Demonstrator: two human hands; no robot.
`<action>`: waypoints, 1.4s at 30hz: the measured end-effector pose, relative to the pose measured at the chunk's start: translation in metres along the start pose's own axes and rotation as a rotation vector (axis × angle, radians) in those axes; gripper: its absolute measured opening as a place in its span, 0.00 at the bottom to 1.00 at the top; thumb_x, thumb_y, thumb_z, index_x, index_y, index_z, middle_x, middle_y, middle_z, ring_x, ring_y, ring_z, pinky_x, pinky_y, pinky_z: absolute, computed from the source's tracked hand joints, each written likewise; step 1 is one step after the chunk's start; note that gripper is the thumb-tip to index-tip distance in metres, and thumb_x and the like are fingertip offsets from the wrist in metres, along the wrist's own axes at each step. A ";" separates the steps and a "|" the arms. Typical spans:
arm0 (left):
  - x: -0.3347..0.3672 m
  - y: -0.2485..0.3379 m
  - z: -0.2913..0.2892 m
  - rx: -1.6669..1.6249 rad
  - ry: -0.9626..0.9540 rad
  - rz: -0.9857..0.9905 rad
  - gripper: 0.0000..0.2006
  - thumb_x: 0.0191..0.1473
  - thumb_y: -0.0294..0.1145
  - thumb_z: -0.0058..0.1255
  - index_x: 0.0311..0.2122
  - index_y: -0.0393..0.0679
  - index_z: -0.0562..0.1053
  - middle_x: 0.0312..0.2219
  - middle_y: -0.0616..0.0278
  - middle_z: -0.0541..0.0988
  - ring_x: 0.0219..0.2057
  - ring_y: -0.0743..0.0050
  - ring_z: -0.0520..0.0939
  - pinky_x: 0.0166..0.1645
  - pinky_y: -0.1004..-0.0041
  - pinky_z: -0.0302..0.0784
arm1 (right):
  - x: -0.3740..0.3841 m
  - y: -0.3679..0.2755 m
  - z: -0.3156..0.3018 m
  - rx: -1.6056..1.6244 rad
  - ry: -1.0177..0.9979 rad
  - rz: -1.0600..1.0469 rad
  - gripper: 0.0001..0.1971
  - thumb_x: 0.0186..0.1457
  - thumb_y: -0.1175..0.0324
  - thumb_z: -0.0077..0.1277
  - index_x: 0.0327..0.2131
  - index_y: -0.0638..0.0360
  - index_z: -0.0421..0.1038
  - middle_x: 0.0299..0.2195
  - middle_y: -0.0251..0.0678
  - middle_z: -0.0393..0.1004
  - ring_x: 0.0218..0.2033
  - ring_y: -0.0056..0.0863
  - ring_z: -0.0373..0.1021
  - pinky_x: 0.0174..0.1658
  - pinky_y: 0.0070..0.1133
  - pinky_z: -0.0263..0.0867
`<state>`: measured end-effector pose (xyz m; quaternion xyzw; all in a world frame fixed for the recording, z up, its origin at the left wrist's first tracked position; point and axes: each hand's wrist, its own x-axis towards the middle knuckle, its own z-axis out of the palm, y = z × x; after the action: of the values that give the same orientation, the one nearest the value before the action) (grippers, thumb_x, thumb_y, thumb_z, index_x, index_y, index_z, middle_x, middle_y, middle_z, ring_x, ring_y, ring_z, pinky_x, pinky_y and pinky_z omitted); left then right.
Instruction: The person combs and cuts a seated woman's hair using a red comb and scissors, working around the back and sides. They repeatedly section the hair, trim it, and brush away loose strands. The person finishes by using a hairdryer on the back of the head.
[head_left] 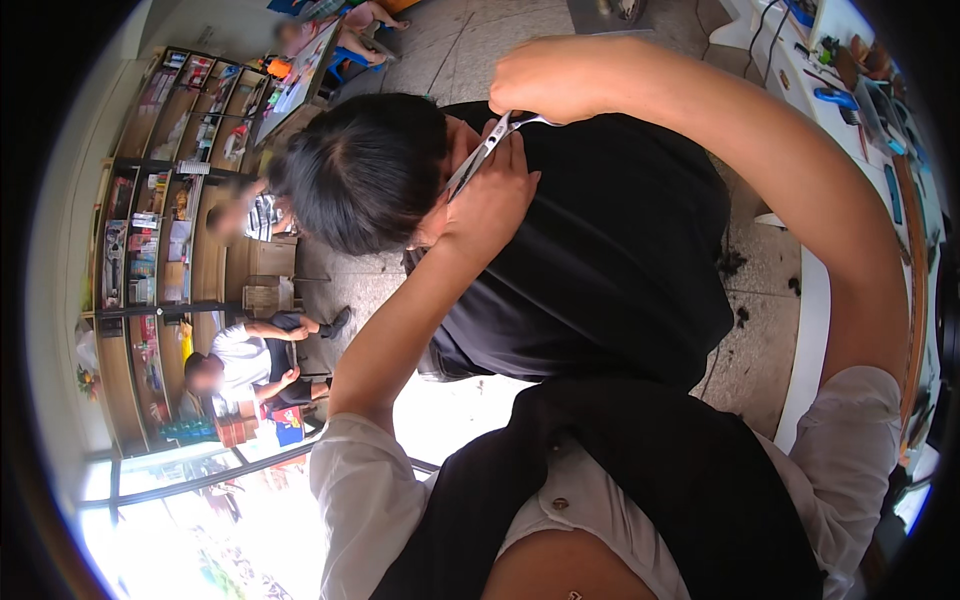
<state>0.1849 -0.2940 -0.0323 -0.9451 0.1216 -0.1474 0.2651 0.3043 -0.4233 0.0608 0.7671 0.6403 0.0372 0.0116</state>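
Note:
A seated person's head with short black hair [350,170] is in front of me. A black cape [610,230] covers that person's shoulders and body. My right hand [550,82] is closed on the handles of silver hair scissors [484,158], whose blades point down to the left, toward the hair edge near the ear. My left hand [492,205] lies against the side of the head, fingers stretched out just under the blades. Its fingertips are partly hidden behind the scissors.
A white counter [812,330] on the right carries a blue clipper [836,97], combs and cables. Hair clippings [732,263] lie on the floor beside the cape. Wooden shelves [210,225] stand at the left, with a seated person in a white shirt [240,358] before them.

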 end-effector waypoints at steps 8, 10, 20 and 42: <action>0.001 0.001 -0.007 0.026 -0.001 0.015 0.25 0.52 0.44 0.45 0.50 0.34 0.65 0.45 0.53 0.71 0.53 0.64 0.67 0.60 0.54 0.50 | 0.002 -0.008 -0.003 0.005 -0.044 -0.003 0.05 0.38 0.82 0.49 0.23 0.65 0.70 0.19 0.45 0.70 0.25 0.42 0.69 0.27 0.33 0.65; 0.001 0.001 -0.006 0.019 0.009 0.016 0.25 0.52 0.43 0.45 0.49 0.33 0.65 0.45 0.53 0.71 0.52 0.63 0.68 0.59 0.55 0.51 | 0.005 -0.011 -0.005 0.016 -0.074 -0.014 0.05 0.37 0.82 0.49 0.23 0.64 0.70 0.19 0.45 0.70 0.25 0.42 0.69 0.27 0.33 0.64; 0.004 -0.002 -0.012 0.051 -0.058 0.092 0.15 0.52 0.40 0.45 0.35 0.36 0.68 0.33 0.52 0.74 0.37 0.65 0.75 0.45 0.71 0.68 | 0.005 -0.020 -0.018 0.121 -0.190 -0.017 0.09 0.32 0.82 0.53 0.24 0.62 0.73 0.19 0.41 0.72 0.24 0.36 0.70 0.25 0.32 0.64; 0.000 -0.003 0.001 -0.002 0.045 0.022 0.21 0.49 0.40 0.50 0.43 0.36 0.67 0.38 0.54 0.73 0.43 0.65 0.74 0.56 0.60 0.58 | 0.007 -0.020 -0.019 0.136 -0.216 0.009 0.06 0.36 0.83 0.53 0.23 0.64 0.71 0.18 0.41 0.70 0.22 0.35 0.68 0.23 0.30 0.62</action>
<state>0.1855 -0.2910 -0.0314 -0.9404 0.1383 -0.1656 0.2630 0.2845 -0.4129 0.0785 0.7685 0.6330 -0.0889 0.0281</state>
